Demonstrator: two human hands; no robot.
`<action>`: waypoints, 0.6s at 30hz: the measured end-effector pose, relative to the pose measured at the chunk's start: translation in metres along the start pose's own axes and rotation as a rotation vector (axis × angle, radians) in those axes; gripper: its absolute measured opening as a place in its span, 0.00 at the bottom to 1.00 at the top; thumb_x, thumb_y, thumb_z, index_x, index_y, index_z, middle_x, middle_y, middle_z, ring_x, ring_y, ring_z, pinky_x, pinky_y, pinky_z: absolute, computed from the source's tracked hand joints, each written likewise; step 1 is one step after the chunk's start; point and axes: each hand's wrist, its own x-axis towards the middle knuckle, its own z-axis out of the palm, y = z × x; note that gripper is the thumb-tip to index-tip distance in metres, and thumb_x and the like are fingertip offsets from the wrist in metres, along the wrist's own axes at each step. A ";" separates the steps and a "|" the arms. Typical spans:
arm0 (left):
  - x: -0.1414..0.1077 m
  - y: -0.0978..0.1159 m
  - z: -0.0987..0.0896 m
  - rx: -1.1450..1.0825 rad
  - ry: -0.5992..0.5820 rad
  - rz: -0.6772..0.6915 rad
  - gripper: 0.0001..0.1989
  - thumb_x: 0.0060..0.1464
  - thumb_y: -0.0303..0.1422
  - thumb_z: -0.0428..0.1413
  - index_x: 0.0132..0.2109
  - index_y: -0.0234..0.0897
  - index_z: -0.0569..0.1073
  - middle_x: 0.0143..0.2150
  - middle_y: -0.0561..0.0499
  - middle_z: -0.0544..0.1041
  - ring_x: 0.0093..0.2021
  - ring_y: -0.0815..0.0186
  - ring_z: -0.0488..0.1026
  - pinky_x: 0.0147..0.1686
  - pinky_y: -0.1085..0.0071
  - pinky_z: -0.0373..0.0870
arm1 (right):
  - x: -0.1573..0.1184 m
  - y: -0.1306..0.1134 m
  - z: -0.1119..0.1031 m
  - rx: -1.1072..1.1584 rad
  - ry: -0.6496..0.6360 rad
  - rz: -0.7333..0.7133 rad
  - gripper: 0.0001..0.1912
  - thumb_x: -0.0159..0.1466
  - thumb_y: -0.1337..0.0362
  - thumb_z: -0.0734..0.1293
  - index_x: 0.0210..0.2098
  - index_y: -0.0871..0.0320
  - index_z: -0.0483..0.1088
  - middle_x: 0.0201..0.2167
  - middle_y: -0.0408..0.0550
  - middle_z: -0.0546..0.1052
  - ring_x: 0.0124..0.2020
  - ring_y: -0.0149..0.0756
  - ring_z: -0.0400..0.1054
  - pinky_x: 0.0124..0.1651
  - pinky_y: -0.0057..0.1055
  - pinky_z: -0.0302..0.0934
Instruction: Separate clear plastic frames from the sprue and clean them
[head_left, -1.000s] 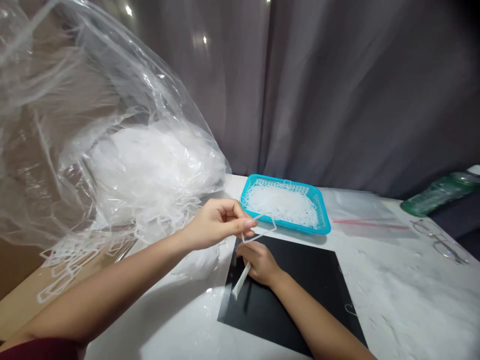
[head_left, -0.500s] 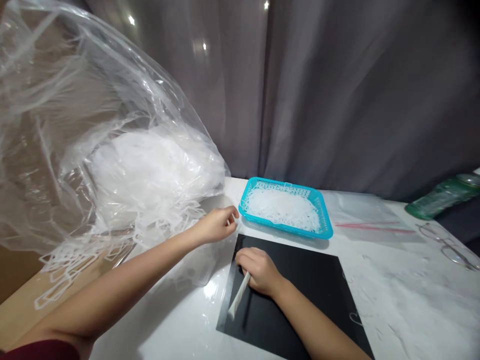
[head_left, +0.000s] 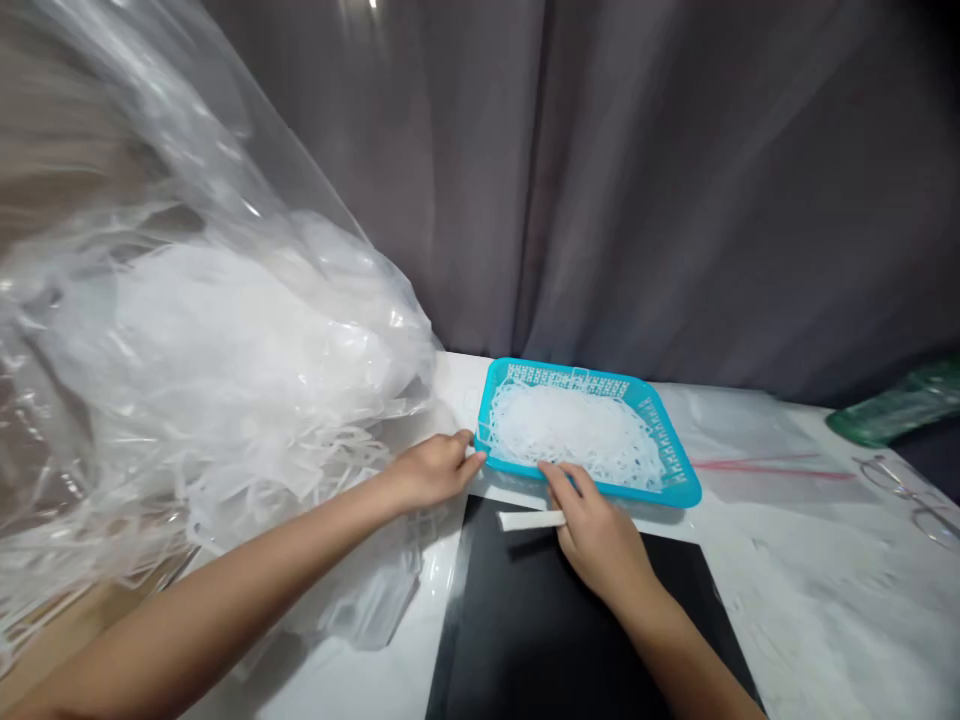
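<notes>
A turquoise plastic basket (head_left: 600,487) stands on the white table, filled with a heap of thin white plastic pieces (head_left: 570,425), some shaped like small frames. At its front left corner, my left hand (head_left: 435,470) pinches the rim between thumb and fingers. My right hand (head_left: 596,530) is closed round a white stick (head_left: 531,520) with a flared, flattened end pointing left. Its fingertips touch the basket's front rim. Below both hands lies a black board (head_left: 555,620), partly under my right forearm.
A large clear plastic bag (head_left: 247,330) of similar white pieces bulges on the left, spilling some near my left forearm. Right of the basket lie clear bags with red strips (head_left: 772,466), glasses (head_left: 911,500) and a green bottle (head_left: 900,405). A grey curtain (head_left: 637,200) hangs behind.
My left hand has moved onto the basket's corner. The right hand has risen from the board to the front rim, swinging the stick nearly level. The view has shifted slightly.
</notes>
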 end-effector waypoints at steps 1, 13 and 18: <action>-0.004 0.004 0.003 -0.010 -0.012 0.016 0.19 0.63 0.44 0.40 0.46 0.36 0.67 0.36 0.44 0.77 0.38 0.57 0.75 0.34 0.70 0.65 | -0.005 0.004 -0.003 -0.001 -0.002 -0.009 0.29 0.56 0.77 0.58 0.57 0.57 0.65 0.51 0.56 0.73 0.31 0.41 0.75 0.25 0.31 0.69; -0.023 0.025 -0.005 -0.035 -0.110 0.212 0.18 0.62 0.40 0.45 0.28 0.37 0.69 0.24 0.52 0.71 0.24 0.68 0.68 0.25 0.73 0.55 | -0.060 0.040 -0.015 0.123 -0.002 -0.048 0.16 0.67 0.68 0.55 0.53 0.51 0.62 0.47 0.54 0.73 0.42 0.40 0.75 0.38 0.33 0.72; -0.004 0.025 -0.010 0.003 0.037 0.187 0.14 0.59 0.42 0.51 0.35 0.39 0.75 0.33 0.51 0.75 0.30 0.66 0.71 0.27 0.72 0.58 | -0.059 0.040 -0.011 0.170 0.024 -0.073 0.16 0.66 0.70 0.56 0.52 0.53 0.62 0.45 0.55 0.72 0.42 0.40 0.74 0.40 0.33 0.72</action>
